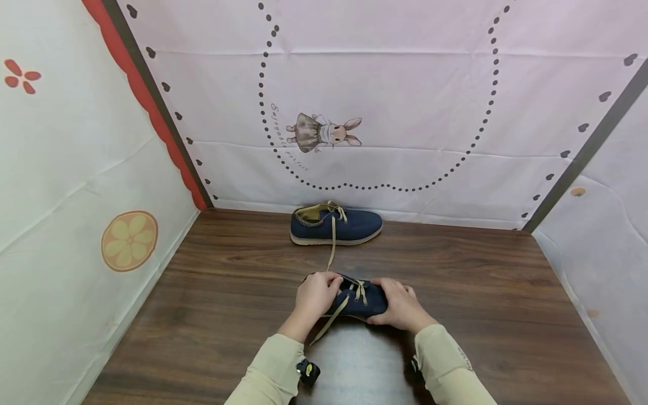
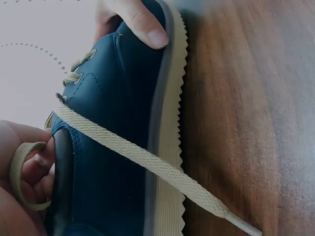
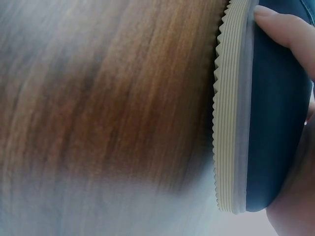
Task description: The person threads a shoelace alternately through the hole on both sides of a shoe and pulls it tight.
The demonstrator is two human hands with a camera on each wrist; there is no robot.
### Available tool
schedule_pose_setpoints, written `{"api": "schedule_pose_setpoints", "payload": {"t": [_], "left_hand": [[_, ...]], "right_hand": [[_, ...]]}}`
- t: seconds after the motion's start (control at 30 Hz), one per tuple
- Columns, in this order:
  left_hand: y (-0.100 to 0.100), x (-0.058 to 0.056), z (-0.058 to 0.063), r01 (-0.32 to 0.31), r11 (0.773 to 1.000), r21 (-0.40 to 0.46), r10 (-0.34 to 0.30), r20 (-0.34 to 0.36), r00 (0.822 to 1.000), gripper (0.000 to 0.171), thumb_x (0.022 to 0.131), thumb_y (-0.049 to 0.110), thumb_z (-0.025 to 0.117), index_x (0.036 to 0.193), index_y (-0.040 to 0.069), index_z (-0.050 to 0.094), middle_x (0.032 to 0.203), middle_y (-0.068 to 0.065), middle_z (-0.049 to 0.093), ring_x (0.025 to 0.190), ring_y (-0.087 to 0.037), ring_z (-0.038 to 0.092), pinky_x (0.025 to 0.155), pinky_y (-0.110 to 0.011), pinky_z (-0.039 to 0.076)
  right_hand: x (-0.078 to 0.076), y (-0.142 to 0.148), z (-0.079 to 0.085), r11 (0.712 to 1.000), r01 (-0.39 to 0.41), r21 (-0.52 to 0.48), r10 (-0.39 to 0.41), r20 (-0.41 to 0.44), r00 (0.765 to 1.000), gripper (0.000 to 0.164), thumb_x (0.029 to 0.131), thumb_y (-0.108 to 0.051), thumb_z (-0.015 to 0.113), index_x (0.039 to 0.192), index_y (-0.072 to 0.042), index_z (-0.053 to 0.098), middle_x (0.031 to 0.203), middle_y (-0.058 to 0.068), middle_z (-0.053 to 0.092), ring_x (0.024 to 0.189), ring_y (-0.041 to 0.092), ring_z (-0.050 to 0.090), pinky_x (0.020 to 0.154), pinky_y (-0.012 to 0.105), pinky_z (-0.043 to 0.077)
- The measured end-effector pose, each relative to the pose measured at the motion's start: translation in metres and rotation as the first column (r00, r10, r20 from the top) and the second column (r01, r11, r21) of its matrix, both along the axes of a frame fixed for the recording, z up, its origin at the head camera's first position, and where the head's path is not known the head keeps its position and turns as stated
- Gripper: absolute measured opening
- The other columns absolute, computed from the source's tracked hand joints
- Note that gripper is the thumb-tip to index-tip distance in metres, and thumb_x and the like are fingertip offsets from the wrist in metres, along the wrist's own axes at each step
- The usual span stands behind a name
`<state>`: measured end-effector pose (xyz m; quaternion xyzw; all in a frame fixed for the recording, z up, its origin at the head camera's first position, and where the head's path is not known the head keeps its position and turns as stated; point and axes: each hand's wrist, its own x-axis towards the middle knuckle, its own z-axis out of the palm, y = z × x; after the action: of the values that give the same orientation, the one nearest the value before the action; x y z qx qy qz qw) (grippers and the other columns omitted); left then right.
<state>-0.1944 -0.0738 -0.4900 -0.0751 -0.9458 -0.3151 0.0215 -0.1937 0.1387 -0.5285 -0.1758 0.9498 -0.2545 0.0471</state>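
Note:
A navy blue shoe (image 1: 372, 301) with a cream ridged sole (image 2: 170, 147) sits on the wooden table in front of me, its toe to the right. My right hand (image 1: 402, 306) grips the toe, thumb (image 3: 275, 18) pressed along the side just above the sole. At the shoe's opening my left hand (image 1: 315, 295) has its fingers curled, and a beige shoelace (image 2: 17, 169) loops out of them. The shoe's other lace end (image 2: 142, 157) hangs over the near side, its tip reaching the table. Part of the heel is hidden behind my left hand.
A matching navy shoe (image 1: 356, 225) stands farther back near the patterned wall cloth (image 1: 405, 112), toe to the right. One of its laces (image 1: 332, 247) trails toward me. Printed cloth walls border the brown wooden tabletop (image 1: 481, 275) at the back and sides.

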Motion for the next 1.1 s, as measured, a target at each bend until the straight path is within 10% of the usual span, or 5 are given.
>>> {"api": "schedule_pose_setpoints", "payload": {"t": [0.2,0.37,0.63,0.87,1.1], "left_hand": [[-0.003,-0.011,0.001,0.063,0.993,0.097,-0.076,0.135,0.988,0.015,0.089,0.023,0.062,0.094,0.015,0.074,0.077,0.004,0.068,0.071,-0.014,0.061,0.067,-0.033,0.047],[0.0,-0.014,-0.001,0.048,0.998,0.047,-0.053,0.115,0.992,0.015,0.085,0.027,0.067,0.093,0.018,0.075,0.096,0.0,0.069,0.091,-0.021,0.063,0.075,-0.037,0.049],[0.008,-0.009,-0.003,-0.089,0.996,0.032,0.088,0.036,0.995,0.028,0.082,0.028,0.071,0.1,0.014,0.055,0.067,0.007,0.063,0.05,-0.009,0.052,0.046,-0.027,0.038],[0.006,-0.014,0.0,0.113,0.99,-0.084,-0.108,0.064,0.992,0.03,0.09,0.026,0.061,0.12,0.024,0.063,0.079,0.0,0.067,0.048,-0.009,0.045,0.046,-0.026,0.034],[-0.008,-0.02,0.001,0.188,0.956,0.225,-0.236,0.211,0.949,0.025,0.092,0.021,0.058,0.112,0.012,0.068,0.09,0.0,0.066,0.07,-0.011,0.058,0.059,-0.028,0.047]], "right_hand": [[-0.001,0.003,0.0,1.0,0.011,0.0,-0.012,0.016,1.0,0.083,0.061,-0.041,0.084,0.13,-0.013,0.048,0.128,0.005,0.05,0.118,0.027,0.043,0.094,0.054,0.027],[-0.001,0.003,-0.001,1.0,0.008,-0.001,-0.008,0.015,1.0,0.083,0.062,-0.041,0.084,0.131,-0.013,0.047,0.128,0.005,0.049,0.118,0.027,0.043,0.095,0.054,0.027],[0.001,0.002,-0.002,1.0,0.001,-0.013,-0.001,0.006,1.0,0.082,0.061,-0.041,0.084,0.13,-0.014,0.048,0.127,0.005,0.05,0.116,0.027,0.044,0.093,0.054,0.028],[0.002,0.001,-0.001,1.0,-0.002,-0.008,0.002,0.008,1.0,0.082,0.063,-0.042,0.084,0.13,-0.015,0.047,0.128,0.004,0.05,0.116,0.026,0.045,0.094,0.054,0.028],[0.003,-0.001,-0.001,1.0,-0.005,-0.018,0.005,0.01,1.0,0.083,0.062,-0.041,0.083,0.131,-0.012,0.047,0.128,0.005,0.05,0.118,0.027,0.044,0.095,0.054,0.028]]}}
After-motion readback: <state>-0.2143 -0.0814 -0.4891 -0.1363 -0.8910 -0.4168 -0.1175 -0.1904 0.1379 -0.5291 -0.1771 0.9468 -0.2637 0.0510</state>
